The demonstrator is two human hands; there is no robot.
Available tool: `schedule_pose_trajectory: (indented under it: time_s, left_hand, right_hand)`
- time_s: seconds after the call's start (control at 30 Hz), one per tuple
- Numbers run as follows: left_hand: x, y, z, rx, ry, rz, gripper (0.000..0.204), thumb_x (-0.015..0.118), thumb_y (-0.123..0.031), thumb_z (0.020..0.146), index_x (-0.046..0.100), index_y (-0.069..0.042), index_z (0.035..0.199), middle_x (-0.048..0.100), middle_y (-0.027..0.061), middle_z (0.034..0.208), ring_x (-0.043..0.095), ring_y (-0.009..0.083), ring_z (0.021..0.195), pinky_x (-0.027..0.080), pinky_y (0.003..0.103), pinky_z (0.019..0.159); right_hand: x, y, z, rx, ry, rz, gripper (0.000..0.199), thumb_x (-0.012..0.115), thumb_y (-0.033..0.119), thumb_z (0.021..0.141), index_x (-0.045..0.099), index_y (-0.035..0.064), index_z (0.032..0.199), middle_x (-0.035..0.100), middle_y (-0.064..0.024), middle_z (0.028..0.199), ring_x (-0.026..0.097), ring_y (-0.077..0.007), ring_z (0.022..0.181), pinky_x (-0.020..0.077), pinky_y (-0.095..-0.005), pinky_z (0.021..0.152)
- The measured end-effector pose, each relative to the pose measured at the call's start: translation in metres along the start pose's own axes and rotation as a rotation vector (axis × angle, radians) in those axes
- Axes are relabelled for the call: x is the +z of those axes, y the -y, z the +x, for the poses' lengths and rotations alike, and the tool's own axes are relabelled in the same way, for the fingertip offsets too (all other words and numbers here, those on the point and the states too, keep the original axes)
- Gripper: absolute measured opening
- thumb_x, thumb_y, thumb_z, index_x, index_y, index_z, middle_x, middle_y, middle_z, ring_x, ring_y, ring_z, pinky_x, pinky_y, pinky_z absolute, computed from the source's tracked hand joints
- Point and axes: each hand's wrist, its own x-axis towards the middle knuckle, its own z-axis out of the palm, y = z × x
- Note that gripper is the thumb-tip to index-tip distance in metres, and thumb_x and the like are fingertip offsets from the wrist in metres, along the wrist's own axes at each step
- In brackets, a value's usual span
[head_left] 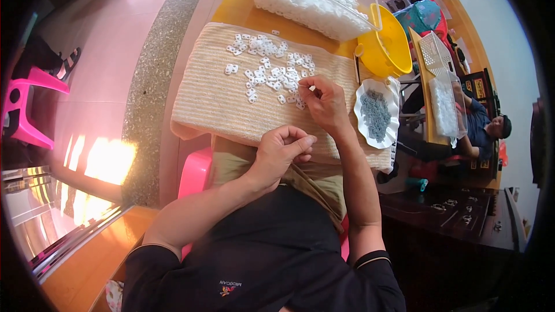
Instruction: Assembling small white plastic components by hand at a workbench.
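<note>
Small white plastic pieces with round holes (276, 78) lie scattered over a beige ribbed towel (202, 89) in front of me. At the right edge of that scatter, my right hand (326, 104) is closed in a pinch, its fingertips right beside the pieces; whatever sits between them is too small to make out. My left hand (278, 159) is held nearer my body, over the towel's front edge, with thumb and forefinger pressed together and the other fingers curled. What it holds, if anything, is hidden. A white wavy-rimmed dish (391, 133) of small grey parts (374, 115) stands right of my right hand.
Behind the towel is a clear box (312, 0) heaped with white pieces, beside a yellow basin (386, 43). A dark thin tool (357, 68) lies by the basin. Another person (483, 130) sits at the right near a second clear box (445, 104). A pink stool (29, 107) stands left.
</note>
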Motion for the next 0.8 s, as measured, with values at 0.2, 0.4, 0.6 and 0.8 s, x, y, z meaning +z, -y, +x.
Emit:
schedule_pose_trajectory:
  time_s: [0.2, 0.4, 0.6, 0.8]
  left_hand:
    - [-0.003, 0.0, 0.002, 0.023, -0.047, -0.038, 0.01, 0.065, -0.012, 0.089, 0.059, -0.006, 0.094, 0.066, 0.005, 0.09, 0.062, 0.0086, 0.075, 0.055, 0.024, 0.068]
    - [0.001, 0.001, 0.004, 0.109, -0.093, -0.088, 0.011, 0.063, -0.011, 0.09, 0.057, -0.006, 0.097, 0.064, 0.0055, 0.086, 0.063, 0.0113, 0.072, 0.055, 0.025, 0.065]
    - [0.003, 0.001, 0.0, 0.051, -0.018, -0.123, 0.011, 0.062, -0.009, 0.091, 0.057, -0.005, 0.099, 0.065, 0.0063, 0.087, 0.064, 0.0116, 0.076, 0.054, 0.024, 0.067]
    - [0.005, 0.0, 0.0, 0.063, -0.019, -0.097, 0.008, 0.06, -0.007, 0.092, 0.057, -0.003, 0.097, 0.065, 0.0059, 0.086, 0.065, 0.0133, 0.076, 0.055, 0.023, 0.068]
  right_hand:
    - [-0.014, 0.013, -0.012, 0.176, 0.052, 0.203, 0.012, 0.064, 0.005, 0.087, 0.066, 0.0008, 0.098, 0.062, -0.0003, 0.071, 0.051, -0.0039, 0.058, 0.0411, -0.0201, 0.051]
    - [-0.037, 0.037, -0.047, 0.468, 0.234, 0.586, 0.015, 0.066, 0.006, 0.087, 0.064, -0.0024, 0.099, 0.061, -0.0003, 0.075, 0.055, -0.0049, 0.062, 0.0454, -0.0192, 0.053]
    - [-0.047, 0.035, -0.061, 0.342, 0.345, 0.606, 0.016, 0.06, 0.001, 0.09, 0.064, -0.0033, 0.105, 0.061, -0.0023, 0.087, 0.056, -0.006, 0.072, 0.0454, -0.02, 0.063]
    - [-0.045, 0.031, -0.067, 0.159, 0.332, 0.615, 0.018, 0.057, 0.0, 0.09, 0.065, -0.0021, 0.107, 0.061, -0.0044, 0.089, 0.057, -0.0086, 0.078, 0.0458, -0.0214, 0.067]
